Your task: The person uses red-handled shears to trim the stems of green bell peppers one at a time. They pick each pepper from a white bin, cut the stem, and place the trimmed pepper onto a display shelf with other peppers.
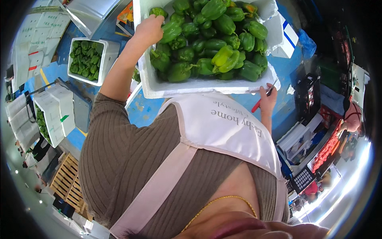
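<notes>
A white foam box (pixel 179 89) full of green bell peppers (pixel 206 44) is in front of me, its near wall close to my apron. At the box's left wall, my left hand (pixel 150 30) has its fingertips on a green bell pepper (pixel 158 12) in the far left corner. One pepper (pixel 225 58) near the middle is a paler yellow-green. My right hand (pixel 267 98), beside the near right corner of the box, holds small red-handled snips (pixel 256 105) with the thin metal blades pointing up. Part of the grip is hidden by my fingers.
On the left, a second foam box (pixel 101 59) holds more green peppers, and another foam box (pixel 61 115) rests on a cart. A wooden pallet (pixel 67 179) lies farther back. Black crates (pixel 309 95) and a keypad device (pixel 303 178) are at right, with a person (pixel 353 116) beyond.
</notes>
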{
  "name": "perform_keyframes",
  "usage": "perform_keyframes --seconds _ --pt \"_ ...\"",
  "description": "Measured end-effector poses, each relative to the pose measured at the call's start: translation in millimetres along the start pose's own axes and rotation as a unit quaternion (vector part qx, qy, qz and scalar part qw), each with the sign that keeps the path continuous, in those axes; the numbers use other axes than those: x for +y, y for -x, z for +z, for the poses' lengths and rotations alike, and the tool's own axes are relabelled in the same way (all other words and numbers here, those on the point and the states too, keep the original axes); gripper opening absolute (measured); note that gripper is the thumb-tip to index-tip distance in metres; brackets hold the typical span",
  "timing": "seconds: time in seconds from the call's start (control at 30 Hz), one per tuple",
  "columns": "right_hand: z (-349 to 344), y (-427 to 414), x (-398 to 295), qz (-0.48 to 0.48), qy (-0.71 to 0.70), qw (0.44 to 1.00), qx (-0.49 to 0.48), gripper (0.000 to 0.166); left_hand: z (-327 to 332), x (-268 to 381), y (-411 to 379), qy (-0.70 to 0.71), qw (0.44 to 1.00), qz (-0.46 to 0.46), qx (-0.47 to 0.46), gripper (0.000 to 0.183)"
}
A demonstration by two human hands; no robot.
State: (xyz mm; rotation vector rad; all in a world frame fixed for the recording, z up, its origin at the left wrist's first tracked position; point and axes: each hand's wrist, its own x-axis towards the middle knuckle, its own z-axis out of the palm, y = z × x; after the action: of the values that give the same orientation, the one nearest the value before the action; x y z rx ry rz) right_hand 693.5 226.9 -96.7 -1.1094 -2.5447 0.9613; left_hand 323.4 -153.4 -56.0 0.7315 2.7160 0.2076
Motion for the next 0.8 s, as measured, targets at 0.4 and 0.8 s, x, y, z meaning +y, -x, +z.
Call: perform_keyframes --seconds 0.4,0.8 --pt "-64 -143 53 0.104 -0.147 0.982 -0.048 0.046 45 -27 89 0.082 0.939 -0.137 0.303 0.071" --pt "23 -255 69 0.181 -0.343 0.894 -0.225 0.035 76 9 120 0.19 0.891 -0.366 0.188 0.051"
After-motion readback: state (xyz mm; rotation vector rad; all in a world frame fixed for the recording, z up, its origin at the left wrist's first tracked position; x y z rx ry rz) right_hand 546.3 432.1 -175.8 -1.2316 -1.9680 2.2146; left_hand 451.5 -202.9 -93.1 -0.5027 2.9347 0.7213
